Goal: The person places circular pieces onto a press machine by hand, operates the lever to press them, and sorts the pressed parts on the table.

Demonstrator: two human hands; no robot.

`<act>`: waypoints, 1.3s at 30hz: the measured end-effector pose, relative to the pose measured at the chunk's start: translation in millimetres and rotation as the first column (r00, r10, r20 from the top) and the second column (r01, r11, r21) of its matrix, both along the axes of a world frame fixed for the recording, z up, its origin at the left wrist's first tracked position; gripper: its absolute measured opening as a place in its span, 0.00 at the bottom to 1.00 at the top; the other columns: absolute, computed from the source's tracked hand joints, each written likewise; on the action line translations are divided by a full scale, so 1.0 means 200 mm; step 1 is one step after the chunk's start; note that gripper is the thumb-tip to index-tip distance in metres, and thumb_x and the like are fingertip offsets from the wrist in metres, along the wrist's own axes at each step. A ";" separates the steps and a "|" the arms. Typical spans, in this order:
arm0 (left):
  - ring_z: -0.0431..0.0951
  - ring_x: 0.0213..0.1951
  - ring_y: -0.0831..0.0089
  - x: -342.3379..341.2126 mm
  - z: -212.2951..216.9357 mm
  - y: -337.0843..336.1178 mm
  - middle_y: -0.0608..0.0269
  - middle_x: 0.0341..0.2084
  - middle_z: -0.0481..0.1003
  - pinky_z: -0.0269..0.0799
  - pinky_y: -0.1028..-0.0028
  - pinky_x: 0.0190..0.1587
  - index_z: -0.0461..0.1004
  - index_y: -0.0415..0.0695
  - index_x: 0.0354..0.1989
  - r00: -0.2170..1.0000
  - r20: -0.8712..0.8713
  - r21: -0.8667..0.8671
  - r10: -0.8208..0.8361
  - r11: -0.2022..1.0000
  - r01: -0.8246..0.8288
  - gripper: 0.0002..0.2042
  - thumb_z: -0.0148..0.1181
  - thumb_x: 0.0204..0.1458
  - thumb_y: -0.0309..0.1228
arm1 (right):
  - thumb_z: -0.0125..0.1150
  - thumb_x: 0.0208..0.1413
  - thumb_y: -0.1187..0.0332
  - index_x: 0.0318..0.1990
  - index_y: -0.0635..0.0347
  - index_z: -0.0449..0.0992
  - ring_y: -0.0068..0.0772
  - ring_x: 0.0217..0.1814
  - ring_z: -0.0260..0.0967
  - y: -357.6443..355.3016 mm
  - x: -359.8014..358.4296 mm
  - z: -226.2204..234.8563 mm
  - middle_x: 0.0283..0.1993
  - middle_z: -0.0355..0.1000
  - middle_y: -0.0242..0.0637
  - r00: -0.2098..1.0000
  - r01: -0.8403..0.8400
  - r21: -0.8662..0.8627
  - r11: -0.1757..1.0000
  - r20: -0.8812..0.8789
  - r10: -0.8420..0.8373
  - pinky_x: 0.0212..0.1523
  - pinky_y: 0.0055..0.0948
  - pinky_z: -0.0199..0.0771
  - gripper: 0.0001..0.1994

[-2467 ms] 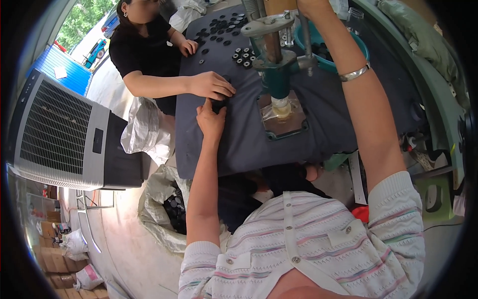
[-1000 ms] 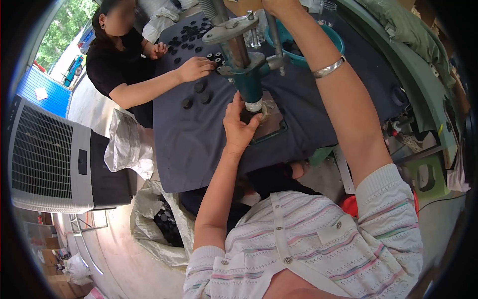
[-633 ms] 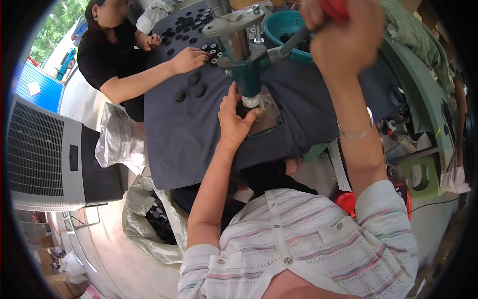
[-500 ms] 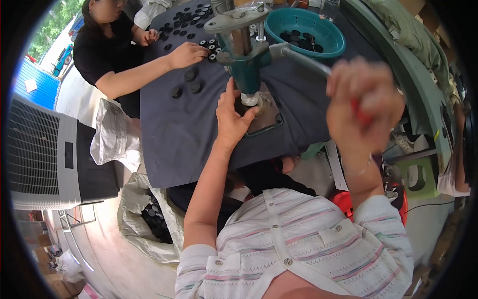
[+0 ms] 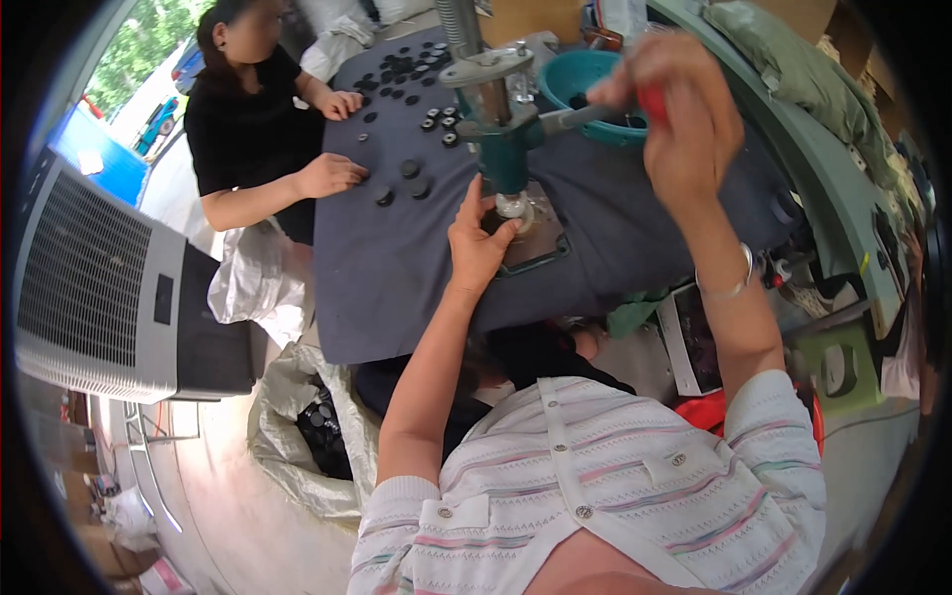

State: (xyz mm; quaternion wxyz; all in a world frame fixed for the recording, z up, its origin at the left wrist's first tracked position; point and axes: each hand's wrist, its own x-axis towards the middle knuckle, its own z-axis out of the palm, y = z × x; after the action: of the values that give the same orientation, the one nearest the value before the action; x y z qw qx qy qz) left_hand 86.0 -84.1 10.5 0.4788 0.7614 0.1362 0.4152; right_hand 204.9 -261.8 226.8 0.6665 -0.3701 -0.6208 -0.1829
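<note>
A green and grey hand lever press (image 5: 504, 149) stands on the cloth-covered table in front of me. My left hand (image 5: 476, 246) is at the foot of its ram, thumb and fingers curved round a small round part whose kind I cannot make out. Just above the thumb is the clear, whitish tip of the ram (image 5: 512, 206), over the press's metal base plate (image 5: 545, 241). Raised at the right, my right hand (image 5: 689, 119) is closed round the red-knobbed end of the press lever (image 5: 575, 117). A silver bangle circles my right wrist.
Several black round caps (image 5: 410, 178) lie left of the press, with more farther back. A co-worker's hand (image 5: 332, 176) rests near them. Behind the press stands a teal basin (image 5: 570, 74). An open white sack (image 5: 273, 421) of black pieces and an air cooler (image 5: 99, 278) stand left.
My right hand has moved up and slightly left with the lever. The co-worker's hand has drawn back from the caps near the press. My left hand keeps its place at the ram.
</note>
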 end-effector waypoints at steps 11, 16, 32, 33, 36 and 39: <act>0.74 0.38 0.75 -1.34 -0.01 0.18 0.63 0.37 0.77 0.71 0.74 0.46 0.72 0.40 0.57 0.755 -0.104 0.081 0.647 0.762 -0.642 0.28 0.70 0.43 0.23 | 0.52 0.64 0.63 0.35 0.56 0.76 0.13 0.24 0.60 0.75 0.54 0.23 0.25 0.66 0.24 0.877 -0.005 -0.061 0.998 -0.480 -0.026 0.20 0.15 0.59 0.10; 0.78 0.40 0.63 -1.88 -0.07 0.22 0.51 0.40 0.79 0.72 0.67 0.46 0.73 0.36 0.54 0.187 -0.340 0.666 0.922 0.376 -0.644 0.25 0.68 0.44 0.25 | 0.51 0.64 0.63 0.35 0.55 0.76 0.12 0.25 0.60 0.74 0.45 0.24 0.26 0.66 0.24 0.852 -0.033 -0.091 0.995 -0.523 -0.019 0.20 0.14 0.56 0.10; 0.75 0.48 0.52 -0.21 0.00 0.70 0.51 0.44 0.78 0.72 0.60 0.49 0.67 0.37 0.58 0.636 -0.298 0.515 0.711 0.681 -0.520 0.33 0.71 0.42 0.34 | 0.50 0.65 0.63 0.34 0.58 0.74 0.12 0.24 0.57 0.77 0.52 0.22 0.26 0.65 0.24 0.923 0.077 -0.019 0.997 -0.377 -0.078 0.21 0.16 0.56 0.11; 0.74 0.48 0.52 -0.20 0.01 0.69 0.51 0.44 0.78 0.71 0.59 0.49 0.66 0.37 0.59 0.587 -0.323 0.544 0.743 0.653 -0.527 0.34 0.70 0.42 0.35 | 0.50 0.65 0.63 0.34 0.58 0.74 0.12 0.23 0.56 0.78 0.51 0.22 0.25 0.65 0.24 0.942 0.058 0.039 0.998 -0.334 -0.042 0.21 0.16 0.55 0.11; 0.75 0.46 0.52 -0.18 0.06 0.68 0.53 0.43 0.78 0.72 0.60 0.48 0.64 0.39 0.60 0.527 -0.405 0.539 0.747 0.661 -0.522 0.35 0.70 0.43 0.36 | 0.49 0.65 0.63 0.35 0.57 0.74 0.11 0.21 0.55 0.73 0.44 0.22 0.25 0.65 0.24 0.913 0.053 -0.076 0.996 -0.401 -0.079 0.20 0.16 0.54 0.11; 0.75 0.45 0.53 -0.16 0.06 0.70 0.55 0.42 0.78 0.72 0.60 0.47 0.64 0.40 0.61 0.505 -0.440 0.513 0.743 0.669 -0.537 0.35 0.71 0.42 0.36 | 0.48 0.66 0.63 0.35 0.57 0.74 0.11 0.20 0.54 0.70 0.37 0.24 0.25 0.64 0.24 0.860 -0.018 -0.107 0.994 -0.509 -0.039 0.19 0.15 0.53 0.11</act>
State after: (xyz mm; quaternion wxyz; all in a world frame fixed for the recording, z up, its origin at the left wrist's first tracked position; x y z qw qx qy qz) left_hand 53.9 55.8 23.3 0.0885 0.8095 0.4929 0.3064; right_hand 279.3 -121.3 275.3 0.7851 -0.4441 -0.4290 -0.0485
